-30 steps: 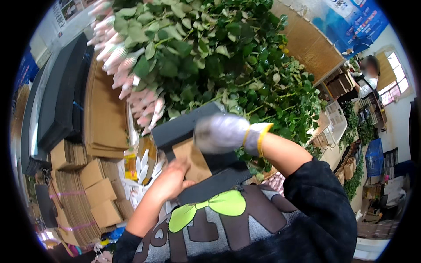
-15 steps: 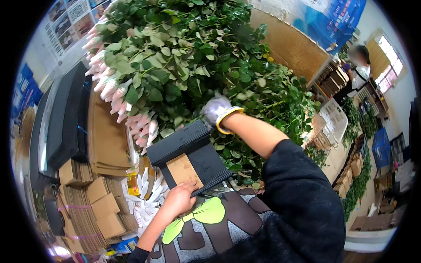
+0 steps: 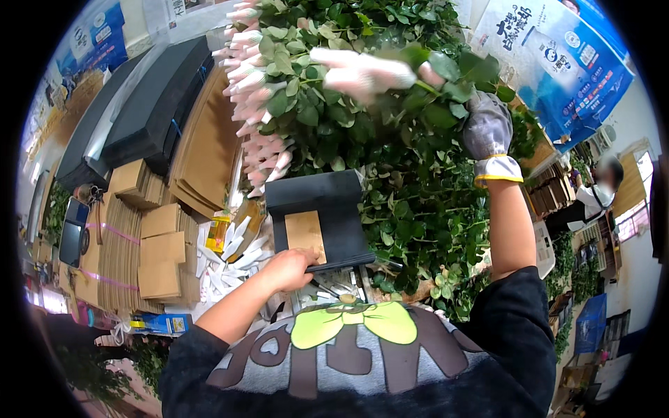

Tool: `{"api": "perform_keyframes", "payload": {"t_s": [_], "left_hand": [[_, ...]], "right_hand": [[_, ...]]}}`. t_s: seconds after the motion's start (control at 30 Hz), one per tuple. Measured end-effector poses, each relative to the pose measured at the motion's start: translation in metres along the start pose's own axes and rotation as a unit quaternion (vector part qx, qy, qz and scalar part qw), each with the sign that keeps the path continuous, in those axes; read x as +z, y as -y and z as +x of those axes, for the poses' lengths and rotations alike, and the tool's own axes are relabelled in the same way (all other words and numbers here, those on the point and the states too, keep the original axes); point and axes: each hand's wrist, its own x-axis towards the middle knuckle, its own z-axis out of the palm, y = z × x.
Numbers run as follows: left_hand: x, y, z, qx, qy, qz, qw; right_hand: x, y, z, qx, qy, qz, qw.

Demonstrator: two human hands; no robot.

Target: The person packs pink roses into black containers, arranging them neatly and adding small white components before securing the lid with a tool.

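My right hand (image 3: 489, 127), in a grey-white glove with a yellow-edged cuff, is closed around leafy rose stems (image 3: 446, 87) above the pile. Blurred pale pink rose heads in netting sleeves (image 3: 369, 75) stick out to the left of it. In front of me lies a black ridged board (image 3: 341, 223) with a raised far edge. A brown cardboard piece (image 3: 302, 233) rests on it. My bare left hand (image 3: 289, 269) has its fingers curled over the cardboard's near edge, pinning it; the thumb's underside is partly hidden.
A large heap of roses (image 3: 418, 202) fills the far side, its sleeved heads (image 3: 251, 83) facing left. Stacked cardboard pieces (image 3: 160, 254), white strips (image 3: 226, 268) and black foam blocks (image 3: 153, 104) stand left. Another person (image 3: 596, 191) is at far right.
My right hand has risen out of the heap and moved right, now with roses in it. The view has turned. My left hand stays on the cardboard piece.
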Motion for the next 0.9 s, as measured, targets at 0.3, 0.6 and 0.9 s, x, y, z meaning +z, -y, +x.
{"api": "perform_keyframes", "payload": {"t_s": [0.3,0.6,0.9], "left_hand": [[-0.008,0.006,-0.001,-0.059,0.054,-0.087,0.993],[-0.006,0.025,-0.004,-0.062,0.020,-0.225,0.972],[-0.012,0.055,-0.004,-0.091,0.037,-0.412,0.906]], "right_hand": [[0.038,0.131,-0.158,-0.104,0.248,0.137,0.953],[0.010,0.118,-0.182,0.006,0.349,0.081,0.934],[0.035,0.135,-0.212,-0.060,0.388,0.059,0.918]]}}
